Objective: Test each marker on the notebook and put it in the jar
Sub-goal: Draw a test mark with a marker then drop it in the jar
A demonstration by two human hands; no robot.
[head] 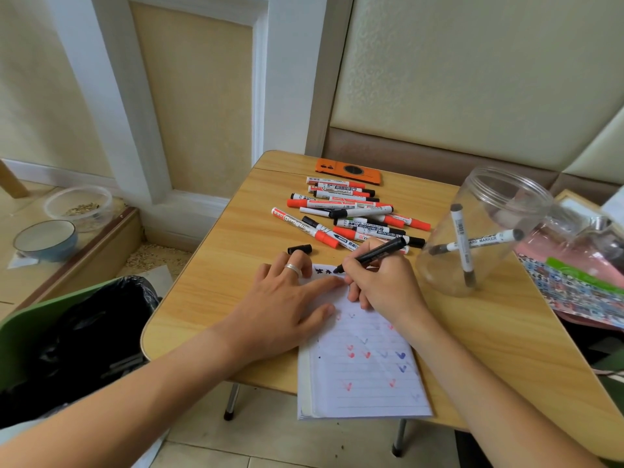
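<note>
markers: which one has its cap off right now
The black marker held in the right hand, tip on the notebook. Its black cap lies on the table; the piled markers look capped.

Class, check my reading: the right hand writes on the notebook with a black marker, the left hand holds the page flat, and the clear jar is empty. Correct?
Not quite. In the head view the clear jar already holds two markers, crossed inside it. The rest stands: the right hand writes with the black marker while the left hand holds the notebook flat.

Orange phone (348,171) on table (216,265), blue bowl (45,238), green bin (20,332)
</note>
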